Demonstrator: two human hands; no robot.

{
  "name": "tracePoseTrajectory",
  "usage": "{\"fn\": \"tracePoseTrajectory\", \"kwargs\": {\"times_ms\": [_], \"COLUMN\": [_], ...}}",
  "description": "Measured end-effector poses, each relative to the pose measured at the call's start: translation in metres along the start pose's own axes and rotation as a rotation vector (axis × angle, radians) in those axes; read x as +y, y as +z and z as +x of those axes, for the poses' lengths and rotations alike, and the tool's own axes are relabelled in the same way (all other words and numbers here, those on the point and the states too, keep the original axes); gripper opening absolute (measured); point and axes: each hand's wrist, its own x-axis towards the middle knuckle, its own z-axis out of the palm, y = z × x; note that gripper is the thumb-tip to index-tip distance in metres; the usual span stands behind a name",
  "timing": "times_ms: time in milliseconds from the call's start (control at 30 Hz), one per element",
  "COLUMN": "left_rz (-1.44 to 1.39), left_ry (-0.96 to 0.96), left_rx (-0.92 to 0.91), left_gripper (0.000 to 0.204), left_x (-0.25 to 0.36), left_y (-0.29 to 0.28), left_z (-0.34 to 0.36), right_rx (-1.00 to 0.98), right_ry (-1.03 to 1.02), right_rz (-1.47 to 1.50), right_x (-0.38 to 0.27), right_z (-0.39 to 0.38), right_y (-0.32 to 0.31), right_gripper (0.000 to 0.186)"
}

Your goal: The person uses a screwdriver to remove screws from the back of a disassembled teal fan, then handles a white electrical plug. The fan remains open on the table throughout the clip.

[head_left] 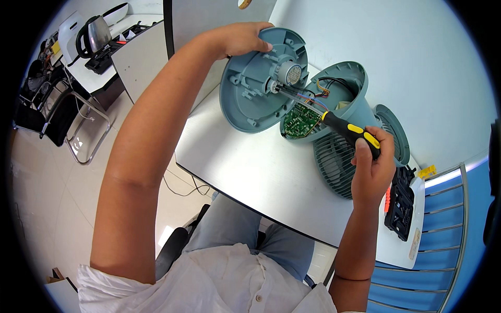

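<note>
White shirt [224, 284] nearest. Right hand [374, 167] wrapped round black-yellow screwdriver [339, 124], its end inside tilted blue-green round cover [250, 107] over tabletop [224, 161]; left hand [245, 39] clasping cover's far rim. Open housing [360, 112], green circuit board [301, 121] beside cover. Farther left, steel kettle [99, 34].

Open passage over near tabletop [240, 180], fan housing [361, 112] blocking right, wall [402, 47] behind, partition [209, 18] back left
</note>
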Motion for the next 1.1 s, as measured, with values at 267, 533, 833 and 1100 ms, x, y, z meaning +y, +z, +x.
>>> {"fn": "tracePoseTrajectory", "kwargs": {"times_ms": [267, 533, 833, 1100], "left_rz": [-0.005, -0.055, -0.055, -0.065], "left_ry": [0.017, 0.020, 0.019, 0.021], "left_rx": [-0.001, 0.012, 0.017, 0.027], "left_gripper": [0.047, 0.046, 0.047, 0.043], "left_x": [-0.002, -0.008, -0.006, -0.009], "left_y": [0.000, 0.000, 0.002, 0.002], "left_z": [0.000, 0.003, 0.000, 0.000], "right_rx": [-0.023, -0.150, -0.144, -0.209], "right_ry": [0.166, 0.238, -0.099, 0.285], "right_rz": [0.096, -0.029, -0.184, -0.048], "right_x": [-0.009, -0.021, 0.001, -0.007], "right_z": [0.002, 0.010, 0.011, 0.009], "right_y": [-0.001, -0.010, -0.014, -0.017], "right_gripper": [0.026, 0.027, 0.038, 0.037]}}
